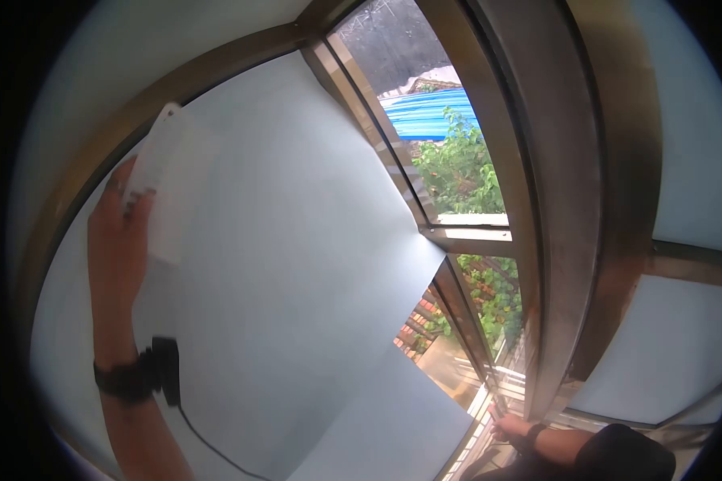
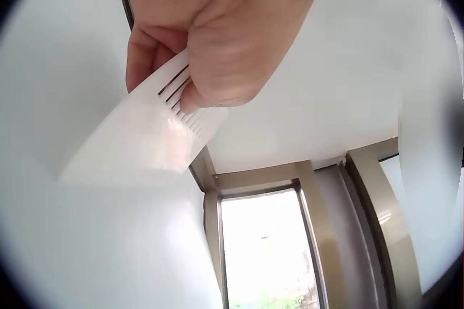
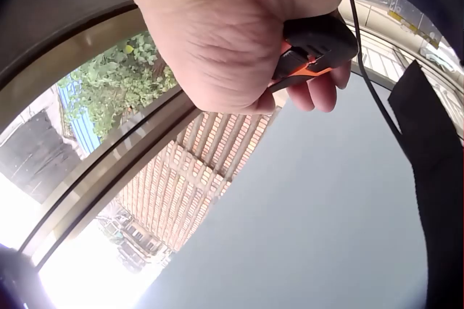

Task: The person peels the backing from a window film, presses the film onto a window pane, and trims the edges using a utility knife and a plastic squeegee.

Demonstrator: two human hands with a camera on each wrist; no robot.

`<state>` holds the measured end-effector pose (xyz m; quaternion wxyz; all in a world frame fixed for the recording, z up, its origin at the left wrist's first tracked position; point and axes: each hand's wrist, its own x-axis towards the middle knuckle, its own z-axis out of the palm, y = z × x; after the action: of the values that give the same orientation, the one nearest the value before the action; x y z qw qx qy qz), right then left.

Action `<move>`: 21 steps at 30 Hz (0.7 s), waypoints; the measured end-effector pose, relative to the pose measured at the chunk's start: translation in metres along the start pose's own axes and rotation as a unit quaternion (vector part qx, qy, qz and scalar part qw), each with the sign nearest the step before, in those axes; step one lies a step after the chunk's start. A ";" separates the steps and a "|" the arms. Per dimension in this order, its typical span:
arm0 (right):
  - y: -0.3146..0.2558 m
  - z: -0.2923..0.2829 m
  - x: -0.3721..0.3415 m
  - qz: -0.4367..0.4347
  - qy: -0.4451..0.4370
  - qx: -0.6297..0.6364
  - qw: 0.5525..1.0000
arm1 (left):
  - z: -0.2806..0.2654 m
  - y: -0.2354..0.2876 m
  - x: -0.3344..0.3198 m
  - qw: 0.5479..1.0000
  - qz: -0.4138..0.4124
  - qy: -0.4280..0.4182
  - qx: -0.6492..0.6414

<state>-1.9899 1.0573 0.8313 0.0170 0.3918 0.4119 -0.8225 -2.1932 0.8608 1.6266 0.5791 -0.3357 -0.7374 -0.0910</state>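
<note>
My left hand point(image 1: 122, 212) grips a white plastic scraper point(image 2: 130, 139) by its slotted end. The scraper's broad edge lies at a pale frosted film point(image 1: 281, 208) spread over a large window pane. In the head view this hand is high on the left, near the frame. Low on the right, my right hand point(image 1: 507, 425) is beside the window's lower frame. In the right wrist view its fingers curl round a black-and-orange utility knife point(image 3: 319, 47); the blade end is hidden. The film's right side has a projecting corner and a notch where bare glass shows.
Brown metal window frames point(image 1: 549, 176) border the panes. Through the glass are green plants point(image 1: 457, 172), a blue roof point(image 1: 429, 114) and a tiled roof point(image 3: 192, 178). A black cable point(image 1: 217, 445) hangs from the left wrist camera. A black strap point(image 3: 431, 171) dangles near the right hand.
</note>
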 end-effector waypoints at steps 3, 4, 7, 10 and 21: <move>-0.002 -0.032 0.003 0.018 0.000 -0.038 0.999 | 0.040 0.025 0.055 0.996 0.078 -0.009 -0.046; -0.001 -0.044 0.011 0.022 -0.001 -0.076 0.997 | 0.047 0.040 0.056 0.996 0.080 -0.011 -0.039; 0.003 -0.063 0.034 0.042 -0.015 -0.091 0.995 | 0.073 0.089 0.055 0.987 0.059 -0.114 -0.098; -0.016 -0.060 0.038 0.059 -0.018 -0.158 0.986 | 0.092 0.111 0.031 0.975 0.089 -0.180 -0.097; 0.014 -0.043 0.105 0.112 -0.106 0.099 0.983 | 0.150 0.166 -0.062 0.935 0.091 -0.311 -0.141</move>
<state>-2.0305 1.1087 0.7379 0.1139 0.3460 0.2774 -0.8890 -2.2058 1.0412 1.4802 0.2732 -0.4909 -0.8266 -0.0320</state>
